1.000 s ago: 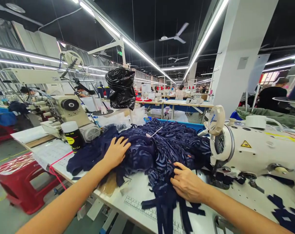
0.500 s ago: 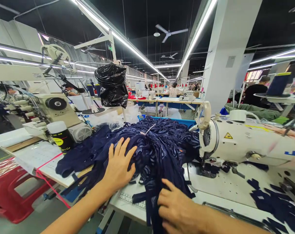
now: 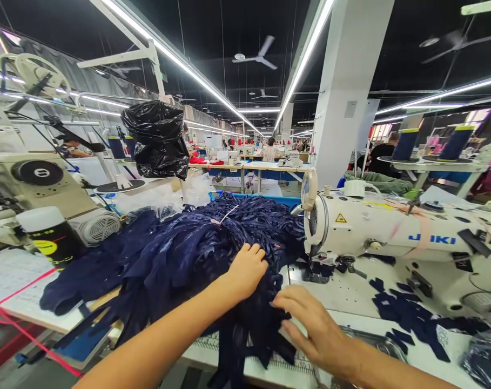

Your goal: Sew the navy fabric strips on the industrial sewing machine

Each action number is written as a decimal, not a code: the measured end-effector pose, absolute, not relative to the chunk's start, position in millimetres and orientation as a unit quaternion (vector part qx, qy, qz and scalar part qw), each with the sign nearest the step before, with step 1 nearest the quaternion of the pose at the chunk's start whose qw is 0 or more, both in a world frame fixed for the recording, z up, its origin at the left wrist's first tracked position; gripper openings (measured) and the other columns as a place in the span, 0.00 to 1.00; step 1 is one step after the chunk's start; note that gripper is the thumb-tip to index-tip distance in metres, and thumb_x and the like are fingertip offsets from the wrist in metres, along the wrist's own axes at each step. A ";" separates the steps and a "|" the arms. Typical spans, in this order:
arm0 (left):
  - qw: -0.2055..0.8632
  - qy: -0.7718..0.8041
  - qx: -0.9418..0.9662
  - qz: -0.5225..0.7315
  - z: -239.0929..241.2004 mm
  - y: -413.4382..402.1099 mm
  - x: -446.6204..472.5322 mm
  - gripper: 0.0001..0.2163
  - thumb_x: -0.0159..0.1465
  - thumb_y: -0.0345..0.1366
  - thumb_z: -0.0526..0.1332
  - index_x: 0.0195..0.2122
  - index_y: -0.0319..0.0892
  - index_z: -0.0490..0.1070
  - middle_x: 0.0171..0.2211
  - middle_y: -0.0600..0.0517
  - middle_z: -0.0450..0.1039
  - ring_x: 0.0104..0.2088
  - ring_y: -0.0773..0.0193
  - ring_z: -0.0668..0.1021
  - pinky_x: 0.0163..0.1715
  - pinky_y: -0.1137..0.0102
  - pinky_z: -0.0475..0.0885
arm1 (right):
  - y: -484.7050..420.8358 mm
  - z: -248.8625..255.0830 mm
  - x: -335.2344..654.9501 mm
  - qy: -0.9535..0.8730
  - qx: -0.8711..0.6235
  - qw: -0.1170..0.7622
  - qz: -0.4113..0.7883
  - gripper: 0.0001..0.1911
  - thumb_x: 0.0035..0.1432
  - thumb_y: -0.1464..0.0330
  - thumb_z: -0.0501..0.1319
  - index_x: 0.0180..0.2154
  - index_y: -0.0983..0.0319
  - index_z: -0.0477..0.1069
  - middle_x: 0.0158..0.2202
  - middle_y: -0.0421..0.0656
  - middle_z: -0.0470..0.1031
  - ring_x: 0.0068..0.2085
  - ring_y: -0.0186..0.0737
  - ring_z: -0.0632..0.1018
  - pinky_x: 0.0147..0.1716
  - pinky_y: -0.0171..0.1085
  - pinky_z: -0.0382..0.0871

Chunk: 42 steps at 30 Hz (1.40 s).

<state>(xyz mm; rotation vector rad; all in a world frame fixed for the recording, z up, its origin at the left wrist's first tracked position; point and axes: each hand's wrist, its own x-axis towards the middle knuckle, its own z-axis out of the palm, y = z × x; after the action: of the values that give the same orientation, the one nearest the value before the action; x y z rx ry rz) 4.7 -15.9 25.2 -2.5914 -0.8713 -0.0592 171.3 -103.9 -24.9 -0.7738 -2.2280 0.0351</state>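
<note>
A big heap of navy fabric strips (image 3: pixel 176 259) covers the sewing table, with a thin pale tie (image 3: pixel 229 213) across its top. My left hand (image 3: pixel 248 273) lies on the heap's right side, its fingers curled into the strips. Just right of the hanging ends, my right hand (image 3: pixel 310 324) is held with thumb and fingers apart; its fingertips are close to the fabric, and I cannot tell whether they touch. Beside it stands a white sewing machine (image 3: pixel 375 227), its needle area right of the heap.
Small navy scraps (image 3: pixel 411 310) lie on the machine bed. A black spray can (image 3: pixel 51 237) with a white cap and another machine (image 3: pixel 38 173) are at left. A black plastic bag (image 3: pixel 158 140) hangs behind the heap. A red cord (image 3: pixel 30 340) crosses the table's left edge.
My left hand has moved right across the heap, from spread flat to curled. The right hand has come off the hanging strips and opened. The view has turned right.
</note>
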 end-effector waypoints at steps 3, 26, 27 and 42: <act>0.208 -0.297 -0.932 0.003 21.7 -20.6 -8.8 0.08 0.53 0.26 0.59 0.35 0.36 0.69 0.44 0.43 0.68 0.43 0.52 0.68 0.38 0.60 0.63 | -88.2 -39.0 188.7 -0.822 -0.418 0.376 0.090 0.12 0.60 0.69 0.47 0.44 0.61 0.63 0.43 0.49 0.70 0.45 0.42 0.70 0.45 0.42 0.65; 0.075 -0.342 -0.937 0.001 33.1 -50.0 -51.4 0.10 0.54 0.19 0.50 0.28 0.40 0.64 0.31 0.48 0.70 0.39 0.57 0.68 0.39 0.63 0.61 | -74.8 -56.9 147.7 -0.840 -0.417 0.276 0.210 0.12 0.53 0.74 0.48 0.36 0.63 0.68 0.36 0.46 0.73 0.38 0.39 0.73 0.39 0.36 0.66; 0.075 -0.345 -0.935 0.010 33.9 -52.2 -48.4 0.09 0.54 0.20 0.50 0.28 0.40 0.64 0.30 0.48 0.69 0.37 0.57 0.68 0.37 0.63 0.61 | -66.7 -59.5 151.1 -0.806 -0.445 0.315 0.230 0.14 0.55 0.73 0.47 0.41 0.63 0.67 0.41 0.48 0.72 0.42 0.39 0.72 0.43 0.38 0.65; 0.027 -0.353 -0.934 -0.040 27.5 -51.8 -81.1 0.10 0.47 0.19 0.48 0.25 0.41 0.57 0.29 0.52 0.64 0.33 0.61 0.65 0.36 0.67 0.58 | 34.7 -68.3 146.5 -0.730 -0.530 0.384 0.197 0.27 0.55 0.66 0.49 0.56 0.68 0.51 0.56 0.55 0.58 0.57 0.47 0.59 0.55 0.48 0.54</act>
<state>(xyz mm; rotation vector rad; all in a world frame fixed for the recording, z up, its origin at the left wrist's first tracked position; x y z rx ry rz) -81.1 -51.8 27.5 -2.8862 -1.0892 -0.1249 146.5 34.7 -68.3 -1.3504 -1.8620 0.5022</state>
